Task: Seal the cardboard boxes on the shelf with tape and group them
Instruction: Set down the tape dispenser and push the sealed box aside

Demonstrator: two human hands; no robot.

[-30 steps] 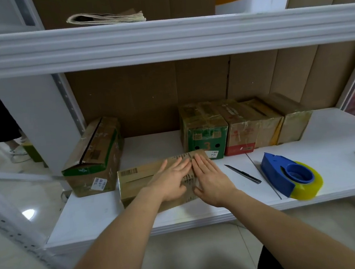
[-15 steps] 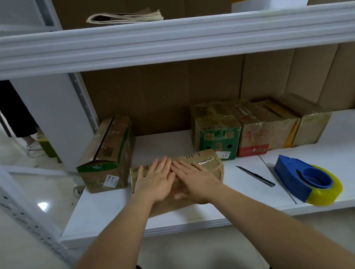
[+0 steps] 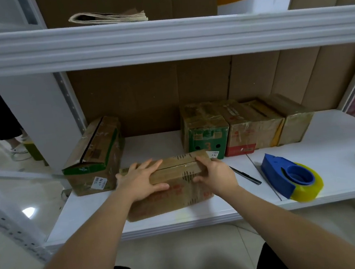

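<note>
a person's two bare arms reach forward to a white shelf [image 3: 333, 133] seen from a head camera. straight ahead at 12 o'clock, near the shelf's front edge, lies a low brown box [image 3: 176, 181]. its long axis runs left to right, from 9 to 3 o'clock, across the line of the arms. a strip of glossy tape runs along its top seam on the same axis.

the left hand [image 3: 141, 180] grasps the box's left half, fingers spread over the top and thumb pressed on the front face. the right hand [image 3: 216, 175] grasps the right end, fingers curled over the top edge and thumb on the front. both hands are on the box, about equally near it.

at 1 to 2 o'clock from the box, against the back of the shelf, stands a row of taped boxes [image 3: 244, 126] touching side by side; the held box's far right corner is just in front of the row's left end. at 10 o'clock sits a lone box [image 3: 94, 156] with its top seam apparently open, just beside the held one. at 3 o'clock lie a pen [image 3: 245, 175] and a blue tape dispenser [image 3: 290, 178].

judging by the tape, this box looks sealed and would go right and back, toward 1 o'clock, to join the row.
</note>
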